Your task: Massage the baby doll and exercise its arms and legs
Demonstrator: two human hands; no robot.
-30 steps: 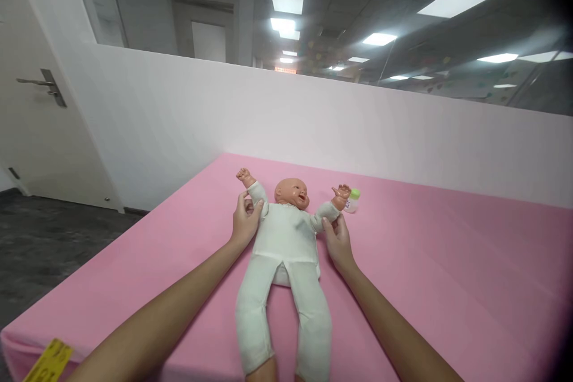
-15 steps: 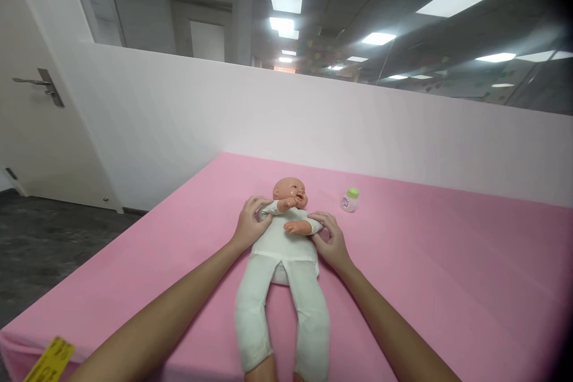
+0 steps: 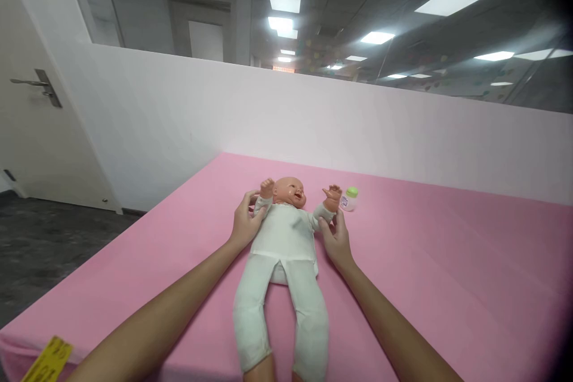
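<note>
Yellow tag [image 3: 47, 361] at the near left of the pink-covered counter [image 3: 425, 268] bears dark marks, perhaps digits; the label [image 3: 344, 201] on the green-capped bottle [image 3: 350, 203] is too small to read. The doll [image 3: 286, 236] lies face up on the counter, legs running out of view toward the near edge, head well short of the white partition [image 3: 313, 116]. The left hand [image 3: 246, 219] pinches one sleeve; the right hand [image 3: 335, 242] pinches the other, near the bottle. Pink cloth stretches broadly rightward.
</note>
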